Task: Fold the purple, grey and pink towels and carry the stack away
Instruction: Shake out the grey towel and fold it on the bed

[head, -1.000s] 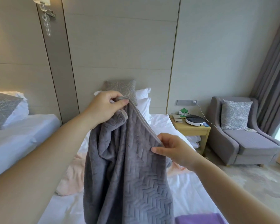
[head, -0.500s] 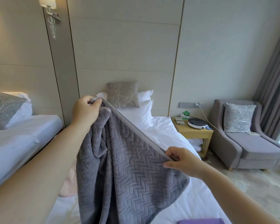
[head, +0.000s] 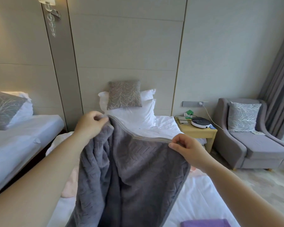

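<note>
I hold the grey towel (head: 131,174) up over the bed (head: 198,199). My left hand (head: 90,124) pinches one end of its top hem, and my right hand (head: 187,149) pinches the hem farther along to the right. The towel hangs down between my arms and hides the middle of the bed. The pink towel (head: 70,184) lies crumpled on the sheet behind it, showing at the left, with a small bit at the right. A folded purple towel (head: 205,223) lies on the bed at the bottom edge of the view.
White pillows (head: 133,115) and a grey cushion (head: 124,94) sit at the head of the bed. A second bed (head: 20,136) stands on the left. A wooden nightstand (head: 197,134) and a grey armchair (head: 249,141) stand on the right, beside curtains (head: 279,89).
My hands have moved apart along the hem, spreading the grey towel wider. My right hand slid to the right; the hem now runs nearly level.
</note>
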`<state>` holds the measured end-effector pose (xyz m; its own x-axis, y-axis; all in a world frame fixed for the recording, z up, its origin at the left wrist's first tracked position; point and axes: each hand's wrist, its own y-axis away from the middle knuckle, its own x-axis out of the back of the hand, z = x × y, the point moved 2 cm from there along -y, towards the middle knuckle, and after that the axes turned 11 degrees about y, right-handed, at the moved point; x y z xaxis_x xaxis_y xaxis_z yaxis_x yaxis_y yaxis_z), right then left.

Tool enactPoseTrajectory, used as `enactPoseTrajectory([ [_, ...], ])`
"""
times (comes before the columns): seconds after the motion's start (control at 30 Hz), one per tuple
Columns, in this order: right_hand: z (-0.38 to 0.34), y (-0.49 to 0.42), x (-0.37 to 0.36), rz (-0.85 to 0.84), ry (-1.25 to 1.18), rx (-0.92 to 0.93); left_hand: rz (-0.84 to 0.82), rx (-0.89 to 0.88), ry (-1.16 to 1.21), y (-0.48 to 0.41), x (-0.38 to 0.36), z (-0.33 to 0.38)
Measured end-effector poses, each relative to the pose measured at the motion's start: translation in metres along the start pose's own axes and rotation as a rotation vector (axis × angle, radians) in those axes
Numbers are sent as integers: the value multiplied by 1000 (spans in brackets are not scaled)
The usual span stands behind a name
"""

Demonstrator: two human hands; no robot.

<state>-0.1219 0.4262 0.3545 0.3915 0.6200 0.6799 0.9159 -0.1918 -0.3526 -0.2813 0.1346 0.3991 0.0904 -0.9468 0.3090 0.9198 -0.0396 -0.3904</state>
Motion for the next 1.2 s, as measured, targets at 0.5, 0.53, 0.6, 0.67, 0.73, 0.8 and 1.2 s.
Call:
enactPoseTrajectory([
  [0.5,-45,-12,9,-413,60,149,-879,-153,133,75,-85,37],
  [0.53,-41,-11,10,-418,85,134,-863,-158,136,74,-85,38],
  [0.6,-35,-9,14,-394,95,93,-832,-166,134,70,-85,37],
  [0.67,-33,-10,16,-357,59,70,-819,-178,119,67,-83,37],
  [0.73,-33,-10,15,-313,-18,72,-812,-197,89,65,-82,38],
  [0.8,-34,-10,13,-293,-111,57,-813,-193,82,65,-81,38],
  [1.2,-42,-4,10,-209,-234,-146,-472,-249,-243,46,-46,30],
])
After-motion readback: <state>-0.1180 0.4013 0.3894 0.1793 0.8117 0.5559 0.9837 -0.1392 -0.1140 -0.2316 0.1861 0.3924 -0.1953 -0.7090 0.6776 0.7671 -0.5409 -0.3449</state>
